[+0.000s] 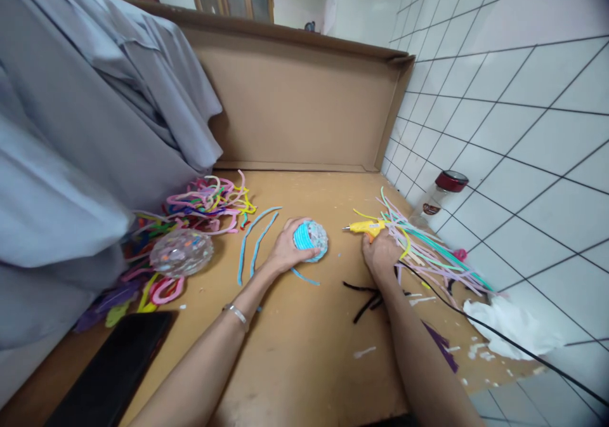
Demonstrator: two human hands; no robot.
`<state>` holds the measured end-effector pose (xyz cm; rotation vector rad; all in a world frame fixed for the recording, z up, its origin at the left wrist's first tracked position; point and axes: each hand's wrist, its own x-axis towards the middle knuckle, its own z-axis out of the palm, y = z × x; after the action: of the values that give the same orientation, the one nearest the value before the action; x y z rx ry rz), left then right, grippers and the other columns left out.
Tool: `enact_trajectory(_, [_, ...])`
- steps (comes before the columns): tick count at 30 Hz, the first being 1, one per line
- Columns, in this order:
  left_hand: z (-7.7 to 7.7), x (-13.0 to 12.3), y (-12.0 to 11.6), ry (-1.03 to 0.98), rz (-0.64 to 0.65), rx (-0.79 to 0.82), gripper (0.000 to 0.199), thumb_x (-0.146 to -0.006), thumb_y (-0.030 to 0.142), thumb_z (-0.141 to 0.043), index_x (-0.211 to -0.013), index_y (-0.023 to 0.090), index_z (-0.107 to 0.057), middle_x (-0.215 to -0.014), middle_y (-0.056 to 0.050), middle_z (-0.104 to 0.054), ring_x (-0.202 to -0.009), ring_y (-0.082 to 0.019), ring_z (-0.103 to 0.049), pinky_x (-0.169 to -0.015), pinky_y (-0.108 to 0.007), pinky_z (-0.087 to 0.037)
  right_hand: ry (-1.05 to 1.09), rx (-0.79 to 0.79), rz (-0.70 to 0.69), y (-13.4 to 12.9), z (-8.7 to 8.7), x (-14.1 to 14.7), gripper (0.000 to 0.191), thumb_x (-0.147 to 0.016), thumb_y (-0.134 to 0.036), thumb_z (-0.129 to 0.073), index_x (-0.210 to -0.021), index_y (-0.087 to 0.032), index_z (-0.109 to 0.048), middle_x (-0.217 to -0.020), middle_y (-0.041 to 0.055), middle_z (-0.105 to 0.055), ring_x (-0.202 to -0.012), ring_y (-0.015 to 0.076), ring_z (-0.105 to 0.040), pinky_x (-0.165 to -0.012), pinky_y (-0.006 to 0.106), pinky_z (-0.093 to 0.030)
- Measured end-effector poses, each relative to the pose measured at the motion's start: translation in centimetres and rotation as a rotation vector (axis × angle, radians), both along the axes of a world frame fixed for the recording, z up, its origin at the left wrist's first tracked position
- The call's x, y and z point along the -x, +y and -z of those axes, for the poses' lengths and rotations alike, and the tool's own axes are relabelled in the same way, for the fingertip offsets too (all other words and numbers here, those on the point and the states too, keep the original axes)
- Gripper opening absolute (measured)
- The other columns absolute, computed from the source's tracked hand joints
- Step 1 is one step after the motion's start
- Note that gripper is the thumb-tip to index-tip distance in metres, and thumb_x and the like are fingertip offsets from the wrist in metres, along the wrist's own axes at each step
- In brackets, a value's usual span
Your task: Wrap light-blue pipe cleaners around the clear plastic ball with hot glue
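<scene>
My left hand (pixel 287 246) is closed round a small clear container (pixel 318 240) partly wrapped in rows of bright blue pipe cleaner (pixel 302 236). To the right, my right hand (pixel 382 256) grips a yellow hot glue gun (pixel 365 226), its metal nozzle pointing left toward the container but apart from it. Loose blue pipe cleaners (pixel 243 249) lie curved on the table left of my left hand, and another blue length (pixel 306 277) sticks out below the container.
Pastel pipe cleaners (pixel 428 252) and a red-lidded jar (pixel 436 198) lie by the tiled wall. A black cord (pixel 504 338) crosses the right side near white tissue (pixel 514 325). At left are tangled pipe cleaners (pixel 204 205), a clear faceted bowl (pixel 182 252) and a dark phone (pixel 114 363). Cardboard (pixel 299 97) stands behind.
</scene>
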<state>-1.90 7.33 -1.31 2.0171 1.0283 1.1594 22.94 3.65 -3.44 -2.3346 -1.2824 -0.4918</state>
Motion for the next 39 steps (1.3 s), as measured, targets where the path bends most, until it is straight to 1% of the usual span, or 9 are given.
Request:
enact_trajectory(5, [0.2, -0.1, 0.1, 0.013, -0.014, -0.022, 0.071, -0.057, 0.035, -0.081, -0.122, 0.020, -0.055, -0.123, -0.008, -0.056, -0.116, -0.028, -0.055, -0.105, -0.045, -0.043, 0.028, 0.003, 0.028, 0.1, 0.5, -0.7, 0.046, -0.085, -0.042, -0.050, -0.103, -0.002, -0.060, -0.088, 0.0249, -0.067, -0.081, 0.0338, -0.065, -0.069, 0.042, -0.045])
enact_trajectory(9, [0.4, -0.2, 0.1, 0.003, -0.028, -0.019, 0.072, -0.057, 0.035, -0.082, -0.122, 0.020, -0.055, -0.123, -0.008, -0.055, -0.116, -0.027, -0.055, -0.105, -0.045, -0.043, 0.006, -0.043, -0.006, 0.2, 0.5, -1.0, 0.048, -0.078, -0.044, -0.057, -0.099, -0.001, -0.062, -0.094, 0.0274, -0.064, -0.089, 0.0370, -0.061, -0.074, 0.044, -0.044])
enact_trajectory(13, [0.5, -0.4, 0.3, 0.004, -0.038, -0.026, 0.073, -0.056, 0.032, -0.082, -0.122, 0.020, -0.055, -0.124, -0.009, -0.055, -0.115, -0.027, -0.055, -0.104, -0.045, -0.043, -0.021, -0.191, -0.010, 0.2, -0.1, -0.6, 0.052, -0.078, -0.051, -0.056, -0.098, -0.004, -0.061, -0.097, 0.0272, -0.061, -0.092, 0.0385, -0.055, -0.075, 0.048, -0.042])
enact_trajectory(15, [0.6, -0.4, 0.4, 0.005, -0.038, -0.036, 0.073, -0.056, 0.032, -0.083, -0.122, 0.020, -0.055, -0.124, -0.009, -0.055, -0.115, -0.027, -0.055, -0.104, -0.045, -0.043, -0.018, -0.302, -0.108, 0.0, -0.7, 0.1, 0.046, -0.081, -0.047, -0.051, -0.101, -0.007, -0.060, -0.099, 0.0233, -0.060, -0.094, 0.0356, -0.054, -0.077, 0.048, -0.041])
enact_trajectory(20, [1.0, -0.7, 0.4, 0.007, -0.049, -0.083, 0.073, -0.058, 0.036, -0.083, -0.123, 0.019, -0.055, -0.123, -0.009, -0.055, -0.116, -0.027, -0.055, -0.104, -0.043, -0.044, 0.147, -0.523, -0.571, -0.6, -3.3, 3.8, 0.022, -0.090, -0.029, -0.042, -0.092, -0.017, -0.060, -0.089, 0.0103, -0.063, -0.088, 0.0232, -0.057, -0.082, 0.038, -0.044])
enact_trajectory(23, [1.0, -0.9, 0.1, 0.030, -0.059, -0.127, 0.074, -0.058, 0.038, -0.083, -0.124, 0.020, -0.055, -0.123, -0.009, -0.055, -0.116, -0.027, -0.055, -0.104, -0.042, -0.044, 0.223, -0.573, -0.730, -1.0, -5.0, 6.4, 0.020, -0.092, -0.028, -0.044, -0.087, -0.019, -0.061, -0.083, 0.0071, -0.063, -0.081, 0.0198, -0.058, -0.076, 0.034, -0.046])
enact_trajectory(27, [1.0, -1.0, 0.0, 0.030, -0.059, -0.158, 0.072, -0.059, 0.037, -0.082, -0.123, 0.019, -0.055, -0.121, -0.010, -0.056, -0.115, -0.027, -0.055, -0.102, -0.041, -0.046, 0.291, -0.584, -0.903, -1.1, -6.6, 9.0, 0.021, -0.093, -0.027, -0.045, -0.088, -0.019, -0.064, -0.082, 0.0057, -0.065, -0.080, 0.0179, -0.060, -0.075, 0.031, -0.048])
enact_trajectory(31, [1.1, -1.1, 0.1, 0.004, -0.058, -0.211, 0.064, -0.062, 0.029, -0.079, -0.120, 0.020, -0.055, -0.117, -0.009, -0.058, -0.112, -0.026, -0.056, -0.100, -0.042, -0.047, 0.307, -0.520, -1.007, -0.5, -6.8, 10.3, 0.020, -0.093, -0.029, -0.049, -0.089, -0.018, -0.066, -0.083, 0.0059, -0.066, -0.080, 0.0182, -0.061, -0.076, 0.032, -0.048])
enact_trajectory(39, [1.1, -1.1, 0.2, -0.010, -0.076, -0.253, 0.062, -0.060, 0.031, -0.079, -0.116, 0.019, -0.058, -0.113, -0.009, -0.059, -0.109, -0.026, -0.057, -0.096, -0.043, -0.049, 0.231, -0.412, -1.028, 0.6, -6.1, 9.5, 0.023, -0.094, -0.026, -0.048, -0.084, -0.019, -0.068, -0.079, 0.0066, -0.065, -0.077, 0.0188, -0.060, -0.073, 0.032, -0.047])
